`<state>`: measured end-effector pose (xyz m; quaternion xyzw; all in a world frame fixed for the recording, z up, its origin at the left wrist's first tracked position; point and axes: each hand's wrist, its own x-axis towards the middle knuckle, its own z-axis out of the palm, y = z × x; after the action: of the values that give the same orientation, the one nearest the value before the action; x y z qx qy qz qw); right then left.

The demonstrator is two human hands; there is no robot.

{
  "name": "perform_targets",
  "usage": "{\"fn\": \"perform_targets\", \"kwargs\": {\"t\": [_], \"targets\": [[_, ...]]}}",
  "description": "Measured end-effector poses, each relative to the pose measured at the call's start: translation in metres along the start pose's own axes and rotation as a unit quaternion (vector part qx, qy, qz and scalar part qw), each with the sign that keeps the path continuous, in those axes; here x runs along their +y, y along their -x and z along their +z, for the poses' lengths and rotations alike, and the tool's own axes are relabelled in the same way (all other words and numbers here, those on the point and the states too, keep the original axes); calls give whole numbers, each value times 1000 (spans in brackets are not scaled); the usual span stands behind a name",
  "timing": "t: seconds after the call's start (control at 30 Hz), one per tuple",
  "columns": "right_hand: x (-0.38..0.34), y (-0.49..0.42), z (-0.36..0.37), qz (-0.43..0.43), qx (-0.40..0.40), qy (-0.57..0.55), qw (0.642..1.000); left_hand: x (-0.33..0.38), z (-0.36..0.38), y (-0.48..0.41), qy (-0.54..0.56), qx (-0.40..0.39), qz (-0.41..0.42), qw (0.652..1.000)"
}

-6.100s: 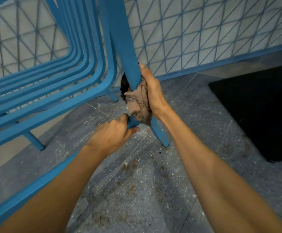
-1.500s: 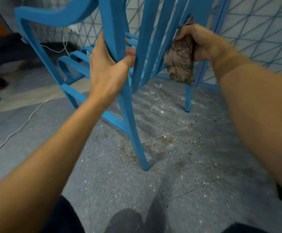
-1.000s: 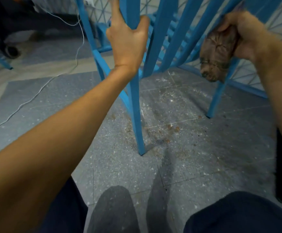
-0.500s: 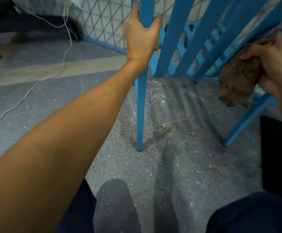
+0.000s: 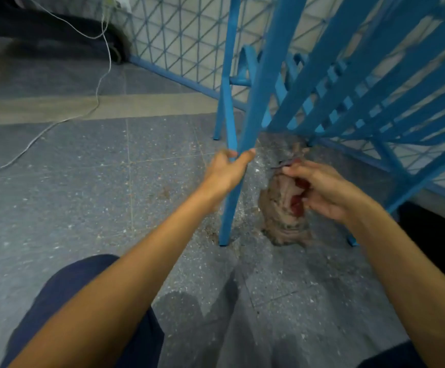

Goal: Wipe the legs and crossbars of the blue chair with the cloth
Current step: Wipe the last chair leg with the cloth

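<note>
The blue slatted chair (image 5: 354,83) stands tilted over the grey floor, its slats filling the upper right. One blue leg (image 5: 229,213) runs down through the middle to the floor. My left hand (image 5: 226,171) grips that leg about halfway up. My right hand (image 5: 322,189) holds the brown, dirty cloth (image 5: 282,213) just right of the leg; the cloth hangs below my fingers, apart from the leg. A second leg's foot (image 5: 351,240) shows behind my right wrist.
A wall of white tiles with blue diagonal lines (image 5: 178,41) and a blue skirting runs behind the chair. A white cable (image 5: 56,120) trails across the floor at left. A black mat (image 5: 433,229) lies at right. Brown grit (image 5: 210,235) surrounds the leg's foot. My knees are below.
My left hand has slid down the leg from near its top to halfway. My right hand has left the slats and brought the cloth down beside the leg.
</note>
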<state>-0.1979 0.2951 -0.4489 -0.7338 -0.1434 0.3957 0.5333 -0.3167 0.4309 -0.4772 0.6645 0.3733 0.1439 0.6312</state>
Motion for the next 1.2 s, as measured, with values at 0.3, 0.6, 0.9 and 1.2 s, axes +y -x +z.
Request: {"fn": "perform_targets", "kwargs": {"t": [0.3, 0.6, 0.9, 1.2], "targets": [[-6, -37, 93, -189, 100, 451, 866, -43, -23, -9, 199, -5, -123, 972], [-18, -33, 86, 9, -162, 258, 952, -69, -79, -39, 506, 59, -250, 823], [25, -73, 62, -228, 84, 224, 944, -69, 10, -48, 215, 51, 52, 974], [32, -92, 82, -331, 108, 233, 908, -172, 86, -61, 8, 161, 164, 973]]}}
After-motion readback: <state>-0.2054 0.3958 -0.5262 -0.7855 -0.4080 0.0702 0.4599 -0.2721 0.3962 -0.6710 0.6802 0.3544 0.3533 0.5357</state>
